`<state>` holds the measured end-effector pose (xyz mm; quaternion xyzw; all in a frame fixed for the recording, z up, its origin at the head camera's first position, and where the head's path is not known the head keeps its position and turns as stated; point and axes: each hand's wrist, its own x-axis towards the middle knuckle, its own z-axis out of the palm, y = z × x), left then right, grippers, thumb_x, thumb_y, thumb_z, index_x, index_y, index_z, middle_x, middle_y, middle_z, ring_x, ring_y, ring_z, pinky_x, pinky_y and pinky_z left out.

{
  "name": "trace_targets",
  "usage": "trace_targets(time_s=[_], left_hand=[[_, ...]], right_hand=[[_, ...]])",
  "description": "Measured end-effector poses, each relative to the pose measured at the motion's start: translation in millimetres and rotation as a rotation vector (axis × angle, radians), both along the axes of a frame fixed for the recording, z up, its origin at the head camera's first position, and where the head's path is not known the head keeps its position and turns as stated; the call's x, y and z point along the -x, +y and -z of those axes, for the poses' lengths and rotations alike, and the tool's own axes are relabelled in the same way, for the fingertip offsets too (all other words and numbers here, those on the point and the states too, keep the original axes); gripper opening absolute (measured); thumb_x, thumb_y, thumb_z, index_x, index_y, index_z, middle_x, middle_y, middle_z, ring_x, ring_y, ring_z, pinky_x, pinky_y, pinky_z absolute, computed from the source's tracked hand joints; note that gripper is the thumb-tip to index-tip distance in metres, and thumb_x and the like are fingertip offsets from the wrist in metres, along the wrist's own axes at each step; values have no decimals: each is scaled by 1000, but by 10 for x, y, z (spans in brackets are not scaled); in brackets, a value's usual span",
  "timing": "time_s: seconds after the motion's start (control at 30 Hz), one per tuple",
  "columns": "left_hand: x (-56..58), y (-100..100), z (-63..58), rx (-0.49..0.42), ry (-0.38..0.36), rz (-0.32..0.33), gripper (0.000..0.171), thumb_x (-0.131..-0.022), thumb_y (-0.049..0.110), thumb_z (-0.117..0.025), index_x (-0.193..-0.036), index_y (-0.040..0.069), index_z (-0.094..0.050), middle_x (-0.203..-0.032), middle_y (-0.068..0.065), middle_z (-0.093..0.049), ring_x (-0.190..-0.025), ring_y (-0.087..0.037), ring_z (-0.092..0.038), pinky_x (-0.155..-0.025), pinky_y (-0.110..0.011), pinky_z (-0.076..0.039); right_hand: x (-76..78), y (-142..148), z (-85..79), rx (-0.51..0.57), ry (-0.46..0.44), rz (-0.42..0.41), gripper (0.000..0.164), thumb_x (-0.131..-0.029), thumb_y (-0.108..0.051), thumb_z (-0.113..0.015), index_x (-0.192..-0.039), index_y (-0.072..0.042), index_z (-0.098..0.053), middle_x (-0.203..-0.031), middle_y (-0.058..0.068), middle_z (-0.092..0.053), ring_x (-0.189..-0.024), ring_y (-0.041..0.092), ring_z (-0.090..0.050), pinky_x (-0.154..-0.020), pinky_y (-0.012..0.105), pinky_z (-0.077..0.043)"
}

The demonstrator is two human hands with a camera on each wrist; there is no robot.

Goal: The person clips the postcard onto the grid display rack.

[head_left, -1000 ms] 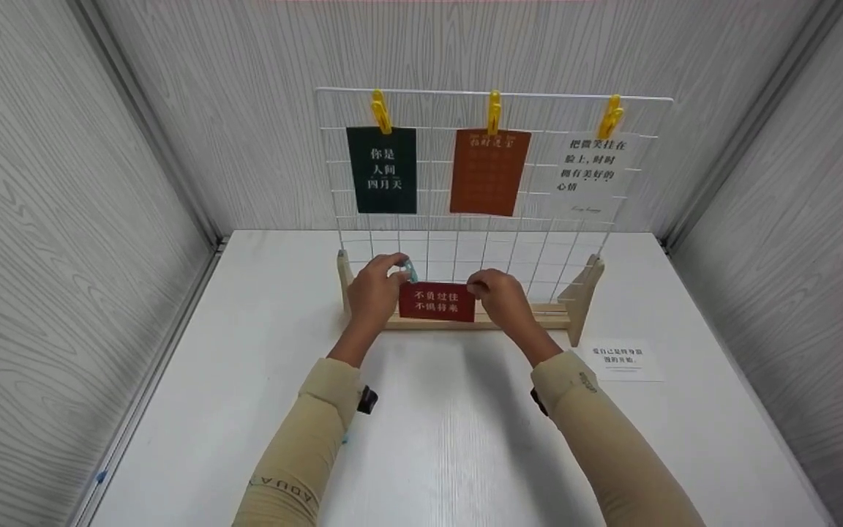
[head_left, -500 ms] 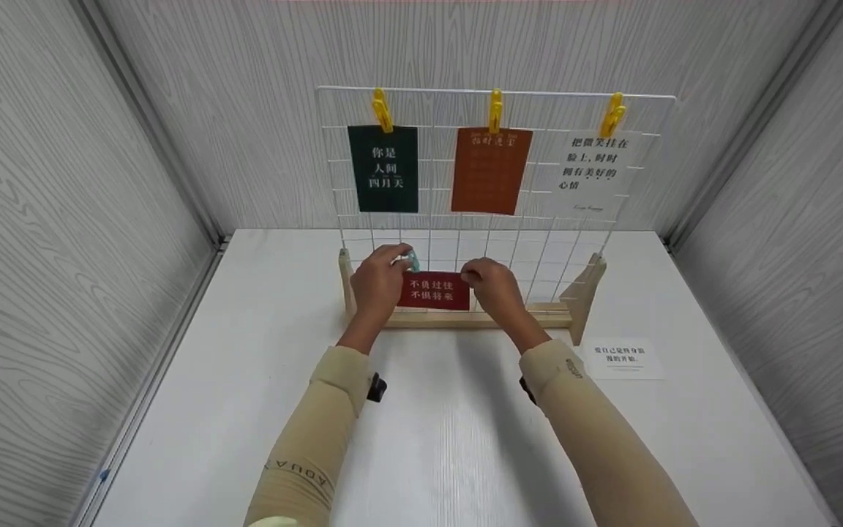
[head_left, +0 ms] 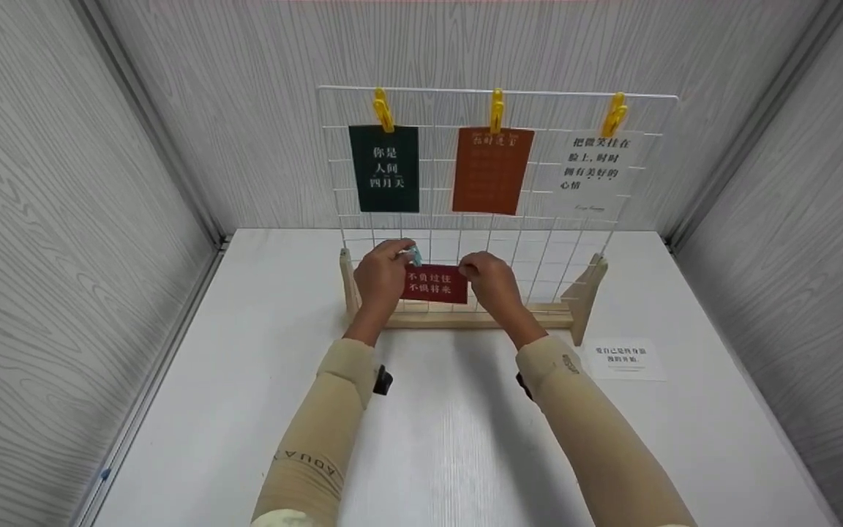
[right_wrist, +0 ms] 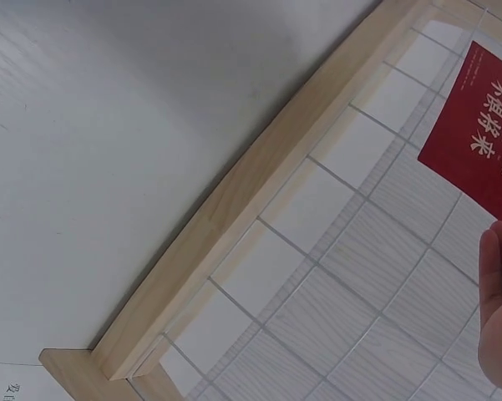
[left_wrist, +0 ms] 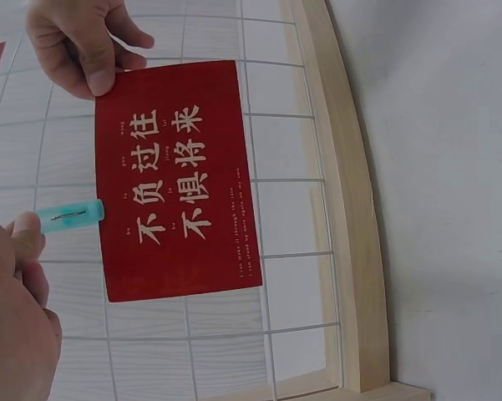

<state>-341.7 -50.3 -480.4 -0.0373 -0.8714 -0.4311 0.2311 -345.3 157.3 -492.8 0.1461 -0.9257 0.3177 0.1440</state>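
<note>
A red card with pale lettering is held up in front of the lower part of a white wire grid. My left hand pinches a light blue clothespin, whose tip meets the card's top edge left of its middle. At the card's upper right corner, my right hand pinches it between thumb and fingers. The left wrist view shows the right thumb pressing on the card's front. Only part of the right hand shows in the right wrist view.
Yellow clothespins hold a dark green card, an orange card and a white card along the grid's upper part. The grid stands in a wooden base. Another white card lies on the white table, right of the base.
Both hands have moved upward and away from me, raising the red card and clothespin in front of the grid. The left hand has also shifted slightly right, the right hand slightly left.
</note>
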Motion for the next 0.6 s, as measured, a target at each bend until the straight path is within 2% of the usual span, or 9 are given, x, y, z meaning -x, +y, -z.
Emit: trace_targets(time_s=[0.27,0.6], left_hand=[[45,31,2,35,1,-17,18,-95,20,-69,-110,22,-78,-113,6,-75,-103,-15,-72,-76,-38,-55],[77,56,11,39,3,-5,20,-96,16,-67,-114,19,-77,-115,3,-75,-104,-15,-72,-82,-37,-56]], right_hand=[[9,-29,-12,13,-5,0,11,-99,-7,-63,-103,-4,-72,-101,9,-72,-98,22,-69,-86,40,-56],[32,-30,-11,-11,37,16,10,-99,-6,-63,-103,-5,-72,-100,9,-72,-97,24,-69,-87,41,-56]])
